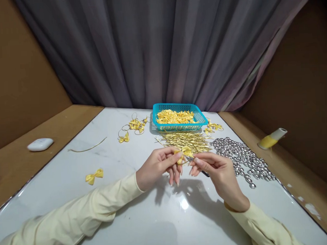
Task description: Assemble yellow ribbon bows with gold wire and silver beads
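My left hand (159, 166) pinches a small yellow ribbon bow (184, 152) above the white table (124, 212). My right hand (215, 168) is closed around a thin dark tool (203, 172) whose tip meets the bow. Both hands hover just in front of a heap of gold wire ties (188, 140). A pile of silver bells (243, 159) lies to the right of my right hand.
A turquoise basket (200, 117) of yellow bows stands at the back. Finished bows on rings (135, 126) lie left of it, and a few (213, 127) to its right. A loose bow (94, 176), a gold tie (88, 147), a white case (40, 144) and a yellow spool (271, 138) lie around.
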`<state>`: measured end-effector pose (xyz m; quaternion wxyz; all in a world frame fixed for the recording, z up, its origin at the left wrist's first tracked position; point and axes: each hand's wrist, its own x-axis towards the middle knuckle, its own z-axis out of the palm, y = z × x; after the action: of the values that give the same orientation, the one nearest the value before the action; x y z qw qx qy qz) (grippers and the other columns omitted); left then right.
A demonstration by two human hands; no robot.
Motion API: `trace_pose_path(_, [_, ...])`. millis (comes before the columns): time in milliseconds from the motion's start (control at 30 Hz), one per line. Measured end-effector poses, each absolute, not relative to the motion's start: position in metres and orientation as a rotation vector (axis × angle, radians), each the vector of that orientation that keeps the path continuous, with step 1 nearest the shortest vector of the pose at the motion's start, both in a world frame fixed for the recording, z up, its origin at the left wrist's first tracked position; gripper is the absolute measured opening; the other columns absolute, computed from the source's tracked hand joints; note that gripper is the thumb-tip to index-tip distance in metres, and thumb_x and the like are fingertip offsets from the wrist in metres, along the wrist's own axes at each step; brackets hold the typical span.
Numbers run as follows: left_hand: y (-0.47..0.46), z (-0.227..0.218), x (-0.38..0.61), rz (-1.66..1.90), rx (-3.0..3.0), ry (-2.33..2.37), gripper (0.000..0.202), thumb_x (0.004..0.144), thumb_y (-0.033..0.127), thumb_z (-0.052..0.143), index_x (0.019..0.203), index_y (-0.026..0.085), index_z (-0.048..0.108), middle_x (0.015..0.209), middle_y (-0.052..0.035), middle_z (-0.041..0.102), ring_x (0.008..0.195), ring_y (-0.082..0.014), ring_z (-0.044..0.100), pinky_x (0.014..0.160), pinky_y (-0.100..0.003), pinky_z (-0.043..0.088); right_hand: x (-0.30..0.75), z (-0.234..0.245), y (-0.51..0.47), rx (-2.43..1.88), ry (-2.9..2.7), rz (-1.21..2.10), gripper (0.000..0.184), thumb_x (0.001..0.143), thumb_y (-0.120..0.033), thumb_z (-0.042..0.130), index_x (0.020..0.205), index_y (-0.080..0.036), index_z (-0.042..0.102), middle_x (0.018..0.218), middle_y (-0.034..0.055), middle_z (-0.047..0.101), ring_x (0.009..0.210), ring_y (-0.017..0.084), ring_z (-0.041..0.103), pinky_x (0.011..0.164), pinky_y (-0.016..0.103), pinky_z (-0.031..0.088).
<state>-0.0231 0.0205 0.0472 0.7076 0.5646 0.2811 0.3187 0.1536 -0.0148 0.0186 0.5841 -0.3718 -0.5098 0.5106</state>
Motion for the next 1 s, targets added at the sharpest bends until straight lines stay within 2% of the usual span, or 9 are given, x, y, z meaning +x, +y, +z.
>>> trace_pose_path(400, [0.0199,0.0441,-0.0228,0.732,1.341,0.629,0.018,0.084,0.029,0.047,0.076,0.013,0.052,0.059,0.0013,0.057,0.040,-0.0093,0.058,0.034,-0.016,0.043,0.1509,0.0196,-0.0191,-0.884,-1.254,0.988,0.011,0.076,-0.017,0.061,0.085,-0.019,0.068,0.066,0.0033,0.067,0.054,0.016,0.064,0.053,0.032,0.056])
trace_pose_path(767, [0.0188,0.0449,-0.0229,0.749,1.352,0.626,0.019,0.085,0.027,0.047,0.074,0.012,0.051,0.056,0.0016,0.057,0.039,-0.0092,0.057,0.033,-0.015,0.043,0.1506,0.0162,-0.0191,-0.886,-1.295,0.904,0.014,0.076,-0.014,0.060,0.086,-0.020,0.068,0.067,0.0021,0.068,0.054,0.015,0.065,0.054,0.030,0.057])
trace_pose_path(1000, [0.0173,0.0455,-0.0227,0.745,1.379,0.643,0.015,0.084,0.027,0.050,0.078,0.013,0.053,0.057,0.0019,0.057,0.040,-0.0098,0.058,0.033,-0.015,0.044,0.1505,0.0174,-0.0190,-0.887,-1.389,0.805,0.017,0.075,-0.011,0.059,0.087,-0.020,0.068,0.061,0.0012,0.068,0.052,0.016,0.064,0.053,0.030,0.056])
